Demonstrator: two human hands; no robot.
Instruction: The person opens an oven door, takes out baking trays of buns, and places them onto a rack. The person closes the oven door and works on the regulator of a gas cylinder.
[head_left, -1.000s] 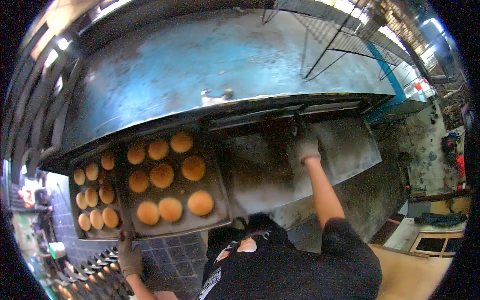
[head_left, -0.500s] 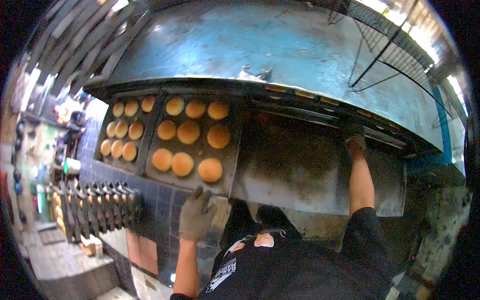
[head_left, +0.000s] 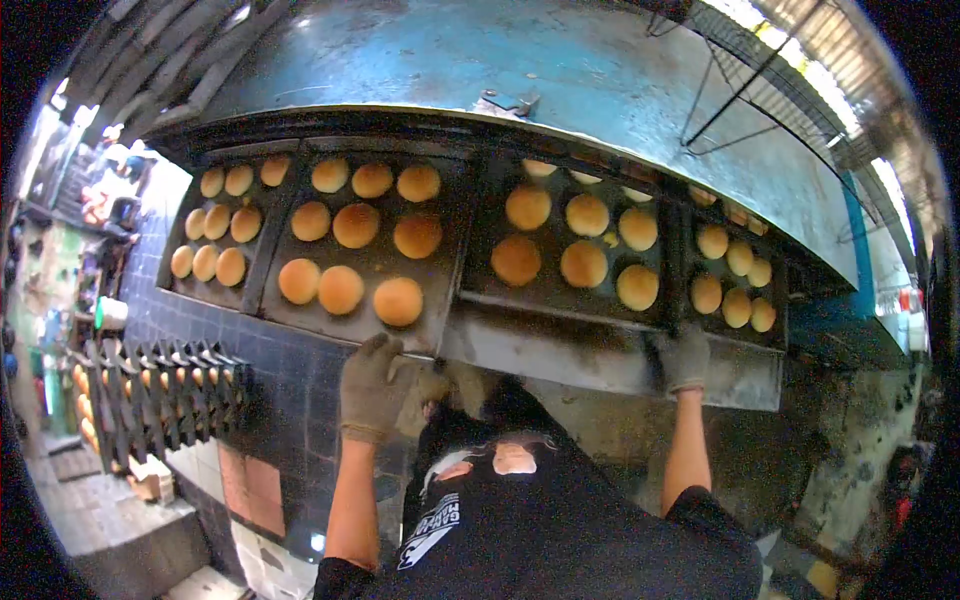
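Observation:
My left hand (head_left: pixel 369 392), in a grey-brown work glove, is at the front edge of a dark baking tray (head_left: pixel 432 335) with round golden buns (head_left: pixel 356 226). Its thumb stands apart from the fingers, and I see nothing held. My right hand (head_left: pixel 685 360), gloved too and slightly blurred, is closed at the front edge of the right-hand baking tray (head_left: pixel 655 316). That tray bears rows of buns (head_left: pixel 584 264), its back row partly under the oven's edge. A dark divider parts it from more buns (head_left: pixel 738 307) at far right.
The blue oven top (head_left: pixel 400 60) spans the back, with a wire rack (head_left: pixel 770 90) on it. A bare metal ledge (head_left: pixel 560 350) runs before the right trays. At lower left stands a dark rack (head_left: pixel 165 400) holding more buns. Tiled wall (head_left: pixel 320 400) lies below the oven mouth.
My right hand has come back from deep in the oven mouth toward me, and the right-hand buns have slid out into view. My left hand stays by the left tray's front edge.

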